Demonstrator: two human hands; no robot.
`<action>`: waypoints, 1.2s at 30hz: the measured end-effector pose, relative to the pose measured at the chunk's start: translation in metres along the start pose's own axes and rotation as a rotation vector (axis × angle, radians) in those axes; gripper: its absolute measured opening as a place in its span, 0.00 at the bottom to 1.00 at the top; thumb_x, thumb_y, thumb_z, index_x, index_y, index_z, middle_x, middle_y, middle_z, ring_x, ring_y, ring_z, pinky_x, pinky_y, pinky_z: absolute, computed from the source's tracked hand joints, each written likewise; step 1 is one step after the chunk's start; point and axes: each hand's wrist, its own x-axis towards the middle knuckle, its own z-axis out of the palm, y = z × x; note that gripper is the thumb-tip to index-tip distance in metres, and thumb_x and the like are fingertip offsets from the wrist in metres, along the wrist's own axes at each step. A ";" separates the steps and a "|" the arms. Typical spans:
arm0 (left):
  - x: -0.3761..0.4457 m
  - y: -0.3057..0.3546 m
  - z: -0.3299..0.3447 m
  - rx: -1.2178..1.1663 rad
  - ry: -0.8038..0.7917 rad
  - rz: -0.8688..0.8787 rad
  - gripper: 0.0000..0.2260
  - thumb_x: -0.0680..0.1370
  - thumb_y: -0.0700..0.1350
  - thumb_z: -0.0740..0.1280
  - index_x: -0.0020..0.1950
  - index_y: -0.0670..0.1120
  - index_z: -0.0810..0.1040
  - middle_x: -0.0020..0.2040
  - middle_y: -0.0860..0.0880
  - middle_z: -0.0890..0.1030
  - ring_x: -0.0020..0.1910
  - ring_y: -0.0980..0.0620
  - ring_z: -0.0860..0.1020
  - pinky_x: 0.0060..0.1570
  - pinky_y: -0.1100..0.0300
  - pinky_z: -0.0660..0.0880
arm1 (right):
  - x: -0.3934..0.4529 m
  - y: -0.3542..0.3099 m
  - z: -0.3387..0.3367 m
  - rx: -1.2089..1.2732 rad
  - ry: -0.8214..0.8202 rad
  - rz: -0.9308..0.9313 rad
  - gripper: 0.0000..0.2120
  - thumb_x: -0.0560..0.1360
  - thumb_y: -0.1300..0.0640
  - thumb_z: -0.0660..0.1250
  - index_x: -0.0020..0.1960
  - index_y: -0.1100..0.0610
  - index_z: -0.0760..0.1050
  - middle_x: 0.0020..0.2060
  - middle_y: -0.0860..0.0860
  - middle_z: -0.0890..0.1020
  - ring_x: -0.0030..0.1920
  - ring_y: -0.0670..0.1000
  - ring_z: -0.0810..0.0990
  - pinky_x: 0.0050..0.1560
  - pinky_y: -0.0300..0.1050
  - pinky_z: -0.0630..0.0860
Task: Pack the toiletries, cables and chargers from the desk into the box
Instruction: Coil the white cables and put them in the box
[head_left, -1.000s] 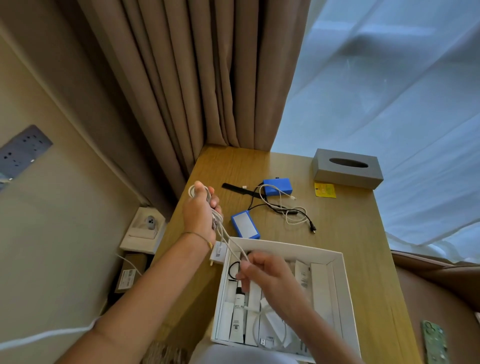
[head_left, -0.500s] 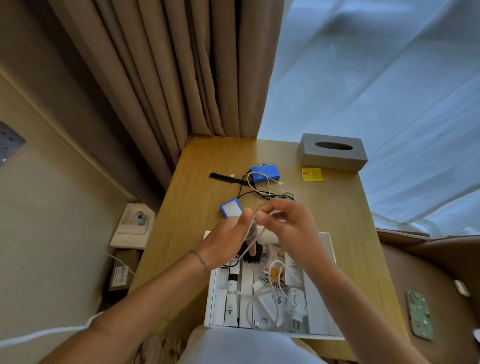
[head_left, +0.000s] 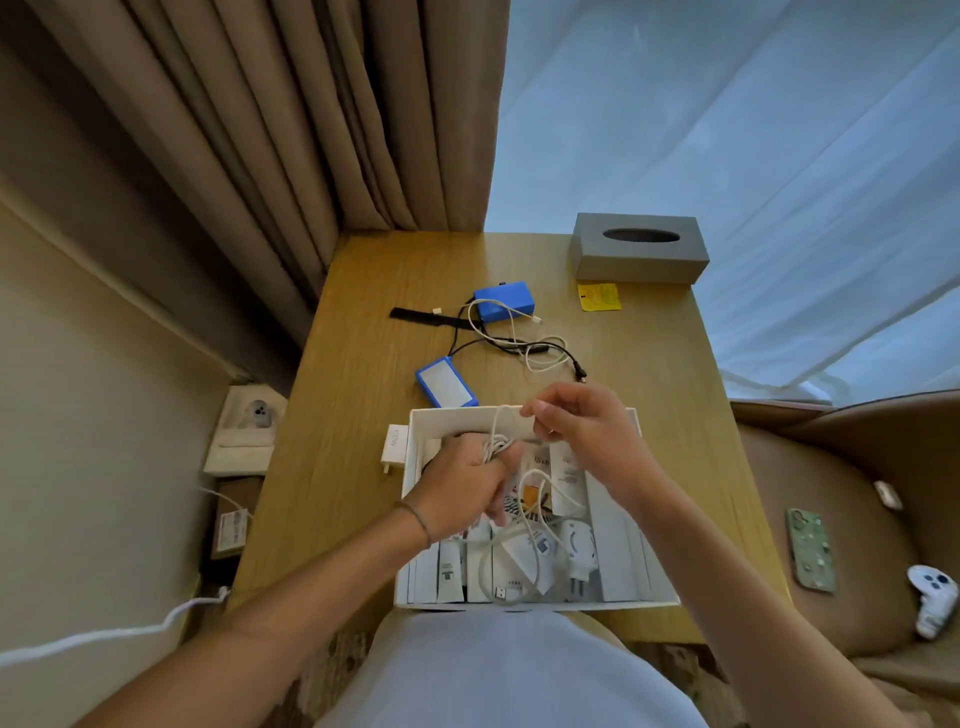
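An open white box (head_left: 415, 457) stands at the near edge of the wooden desk (head_left: 358, 415), holding tubes, a white plug adapter (head_left: 579, 551) and a loose white cable. Over the box my left hand (head_left: 462, 483) grips a coiled white cable (head_left: 497, 441). Its free end is pinched by my right hand (head_left: 582, 431) just above the box's far wall. On the desk beyond lie two blue chargers (head_left: 445, 382) (head_left: 504, 301), tangled black and white cables (head_left: 540, 348) and a black comb (head_left: 415, 316). A white charger (head_left: 394, 447) lies against the box's left side.
A grey tissue box (head_left: 639, 248) and a yellow sachet (head_left: 599, 297) sit at the desk's far right corner. Curtains hang behind. A phone (head_left: 810, 548) and a white game controller (head_left: 932, 597) lie on the brown seat at the right. A wall socket is at the left.
Both hands came together over the box with the white cable, the left hand lowering from the desk's left side. The camera view tilted and shifted.
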 end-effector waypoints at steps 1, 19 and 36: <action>0.001 -0.003 0.006 0.016 -0.008 -0.020 0.18 0.84 0.50 0.61 0.39 0.41 0.75 0.25 0.48 0.77 0.21 0.49 0.75 0.24 0.57 0.73 | -0.005 0.005 -0.006 0.013 0.022 0.016 0.07 0.80 0.65 0.67 0.47 0.63 0.83 0.33 0.52 0.81 0.35 0.45 0.78 0.41 0.36 0.75; 0.023 -0.087 0.081 1.265 0.086 0.034 0.31 0.80 0.66 0.44 0.69 0.48 0.69 0.60 0.43 0.74 0.56 0.44 0.70 0.53 0.49 0.68 | -0.065 0.071 -0.038 -0.097 0.133 0.196 0.10 0.80 0.64 0.66 0.46 0.54 0.83 0.37 0.46 0.84 0.38 0.41 0.82 0.41 0.35 0.75; 0.008 -0.035 0.057 0.940 -0.194 -0.136 0.22 0.79 0.60 0.62 0.72 0.56 0.68 0.55 0.49 0.78 0.46 0.51 0.78 0.45 0.52 0.78 | -0.052 0.063 -0.032 -0.045 0.091 0.194 0.10 0.80 0.64 0.67 0.45 0.53 0.84 0.35 0.43 0.85 0.39 0.40 0.83 0.41 0.35 0.77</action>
